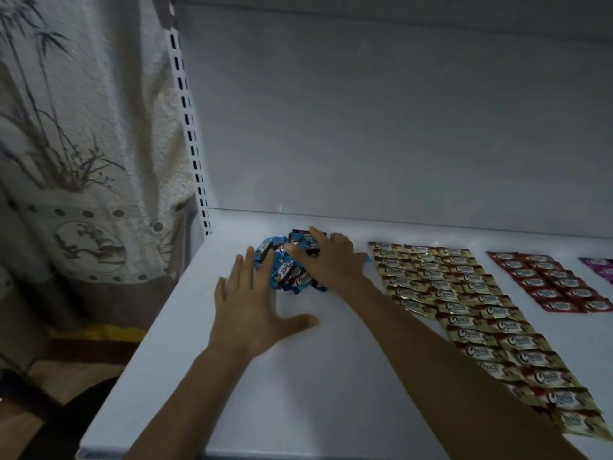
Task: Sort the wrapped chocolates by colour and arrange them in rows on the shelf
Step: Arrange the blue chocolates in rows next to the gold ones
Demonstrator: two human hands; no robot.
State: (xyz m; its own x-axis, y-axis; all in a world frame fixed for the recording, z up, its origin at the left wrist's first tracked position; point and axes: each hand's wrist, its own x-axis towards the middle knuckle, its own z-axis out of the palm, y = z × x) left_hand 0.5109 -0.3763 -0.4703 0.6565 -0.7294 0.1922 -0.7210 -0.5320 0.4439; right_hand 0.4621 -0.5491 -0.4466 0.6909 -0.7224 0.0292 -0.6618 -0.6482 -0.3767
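- Blue chocolates (292,273) lie heaped between both hands.
- Left hand (252,313) lies flat, fingers spread, empty, touching the heap's edge.
- Right hand (328,260) covers the heap; grip unclear.

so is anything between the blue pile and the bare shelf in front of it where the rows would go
Only the left hand, flat on the shelf at the near left of the blue pile. The right hand rests on the pile; the gold rows lie apart to the right.

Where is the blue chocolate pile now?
Head view: the blue pile sits on the shelf left of the gold rows, partly under the right hand, beside the left hand.
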